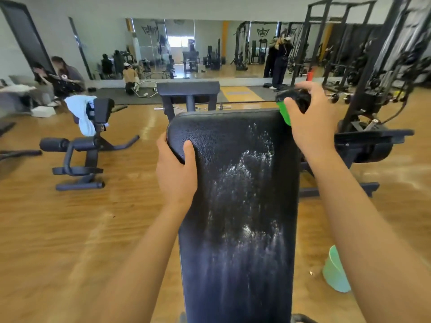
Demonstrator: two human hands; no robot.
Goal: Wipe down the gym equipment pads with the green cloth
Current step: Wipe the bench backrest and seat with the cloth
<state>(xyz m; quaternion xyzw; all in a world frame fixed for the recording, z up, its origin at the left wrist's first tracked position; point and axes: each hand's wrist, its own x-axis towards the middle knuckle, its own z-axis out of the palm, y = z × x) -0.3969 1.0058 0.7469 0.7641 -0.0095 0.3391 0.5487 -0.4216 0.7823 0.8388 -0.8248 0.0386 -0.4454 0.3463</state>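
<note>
Long black bench pad (235, 206) stretches away, streaked with wet whitish marks down its middle, so the wiping seems unfinished. At its far left corner the left hand (176, 173) grips the edge. At the far right corner the right hand (310, 122) clasps a green object (285, 113) with a black top; cloth or spray bottle, I cannot tell.

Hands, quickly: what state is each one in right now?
Left hand: grips the left edge of the bench pad.
Right hand: holds a green spray bottle by its black head.
</note>
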